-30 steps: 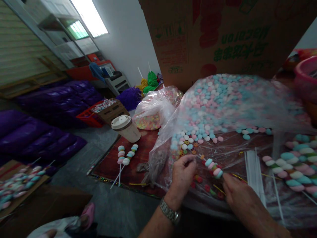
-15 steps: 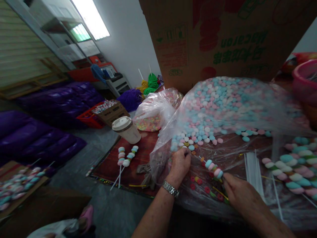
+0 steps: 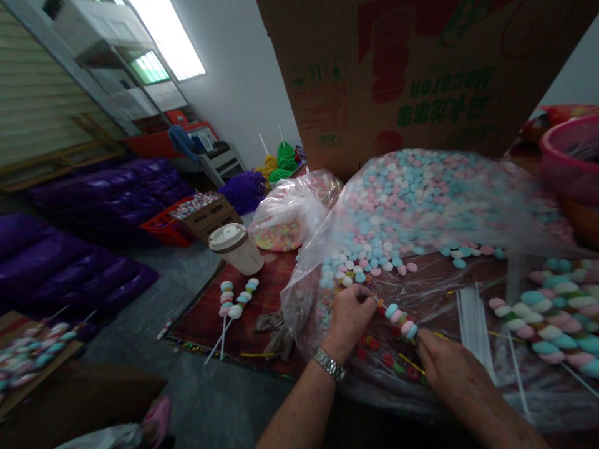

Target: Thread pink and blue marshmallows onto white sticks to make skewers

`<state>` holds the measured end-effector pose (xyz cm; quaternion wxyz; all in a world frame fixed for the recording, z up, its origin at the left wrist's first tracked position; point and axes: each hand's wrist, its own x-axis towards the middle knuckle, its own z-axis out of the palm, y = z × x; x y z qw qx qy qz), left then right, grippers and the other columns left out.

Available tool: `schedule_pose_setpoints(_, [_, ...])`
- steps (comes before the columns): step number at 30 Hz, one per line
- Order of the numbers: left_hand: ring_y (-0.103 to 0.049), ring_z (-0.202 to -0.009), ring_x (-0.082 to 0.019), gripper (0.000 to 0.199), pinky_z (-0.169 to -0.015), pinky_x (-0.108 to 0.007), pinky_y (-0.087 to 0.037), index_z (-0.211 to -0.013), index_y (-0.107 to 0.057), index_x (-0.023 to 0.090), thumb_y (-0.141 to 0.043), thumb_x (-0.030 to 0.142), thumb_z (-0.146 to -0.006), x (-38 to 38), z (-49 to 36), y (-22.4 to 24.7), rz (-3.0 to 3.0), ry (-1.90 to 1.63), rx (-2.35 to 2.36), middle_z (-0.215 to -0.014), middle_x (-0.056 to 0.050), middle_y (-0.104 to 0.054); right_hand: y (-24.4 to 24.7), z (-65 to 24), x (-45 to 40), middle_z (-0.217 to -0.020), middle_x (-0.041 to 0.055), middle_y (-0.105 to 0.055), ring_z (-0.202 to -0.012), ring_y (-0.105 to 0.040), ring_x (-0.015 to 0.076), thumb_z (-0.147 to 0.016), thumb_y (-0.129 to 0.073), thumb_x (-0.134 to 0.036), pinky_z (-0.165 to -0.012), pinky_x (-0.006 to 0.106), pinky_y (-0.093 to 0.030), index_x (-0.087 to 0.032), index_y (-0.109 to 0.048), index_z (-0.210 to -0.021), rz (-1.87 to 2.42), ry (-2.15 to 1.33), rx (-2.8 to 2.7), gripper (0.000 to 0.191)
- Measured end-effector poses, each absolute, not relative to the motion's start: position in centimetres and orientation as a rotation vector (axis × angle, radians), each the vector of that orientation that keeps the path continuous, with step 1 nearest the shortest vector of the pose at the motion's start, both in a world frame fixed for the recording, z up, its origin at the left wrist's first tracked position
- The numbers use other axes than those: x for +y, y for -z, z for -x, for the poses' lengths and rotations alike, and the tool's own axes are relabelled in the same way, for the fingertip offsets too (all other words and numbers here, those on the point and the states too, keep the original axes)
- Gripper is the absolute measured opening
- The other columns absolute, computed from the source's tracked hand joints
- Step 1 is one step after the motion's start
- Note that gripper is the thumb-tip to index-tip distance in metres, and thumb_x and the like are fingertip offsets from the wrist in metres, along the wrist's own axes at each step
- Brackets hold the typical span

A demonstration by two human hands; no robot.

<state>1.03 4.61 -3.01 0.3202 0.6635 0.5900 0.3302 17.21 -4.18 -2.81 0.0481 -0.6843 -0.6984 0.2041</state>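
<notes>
My right hand (image 3: 447, 365) is closed round the lower end of a candy skewer (image 3: 401, 320), a thin stick threaded with blue, white and pink rounded candies. At the skewer's upper end sits a small orange ring candy (image 3: 380, 304). My left hand (image 3: 352, 312), with a metal watch (image 3: 330, 365) at its wrist, has thumb and fingertips pinched together beside that tip; what they hold is hidden. Loose pastel candies (image 3: 374, 271) lie just beyond it, spilling from a clear plastic bag (image 3: 421, 193). Red ring candies (image 3: 388, 360) lie on plastic below the skewer.
White sticks (image 3: 473, 327) and stacked candy skewers (image 3: 559, 312) lie to the right. Two skewers (image 3: 238, 299) lie crossed at left by a lidded cup (image 3: 236, 248). A large carton (image 3: 374, 75) stands behind; a pink basket (image 3: 573, 159) is far right.
My left hand has moved right, from the loose candies to the tip of the skewer. My right hand still holds the skewer in nearly the same place.
</notes>
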Motion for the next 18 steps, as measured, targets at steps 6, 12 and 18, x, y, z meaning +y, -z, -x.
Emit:
schedule_pose_setpoints(6, [-0.054,-0.059,-0.01,0.012,-0.056,-0.019,-0.04,-0.068,-0.062,0.016,-0.05,0.017,-0.07,2.6,-1.6,2.4,-1.77,-1.075,1.496,-0.063,0.002,-0.061,1.5,-16.5,-4.7,-0.07,0.0055,-0.065,-0.065,-0.061,0.0194,-0.084,-0.033,-0.011,-0.048,0.027,-0.022,-0.02,-0.052,-0.078,2.17,-0.599,-2.124,0.022])
schedule_pose_setpoints(12, [-0.055,-0.057,-0.011,0.01,-0.054,-0.019,-0.042,-0.068,-0.061,0.014,-0.052,0.019,-0.069,2.9,-1.8,1.8,-1.481,-1.124,1.468,-0.061,0.001,-0.061,0.5,-16.8,-4.8,-0.07,0.0057,-0.065,-0.064,-0.061,0.02,-0.083,-0.035,-0.011,-0.049,0.027,-0.023,-0.02,-0.054,-0.08,2.149,-0.593,-2.13,0.022])
schedule_pose_setpoints(18, [-0.056,-0.061,-0.011,0.011,-0.058,-0.019,-0.043,-0.07,-0.061,0.015,-0.05,0.017,-0.071,2.2,-1.7,2.2,-1.732,-1.108,1.378,-0.065,-0.001,-0.062,1.3,-16.8,-4.8,-0.069,0.0047,-0.065,-0.063,-0.06,0.0179,-0.082,-0.034,-0.01,-0.049,0.026,-0.025,-0.02,-0.054,-0.077,2.108,-0.573,-2.148,0.023])
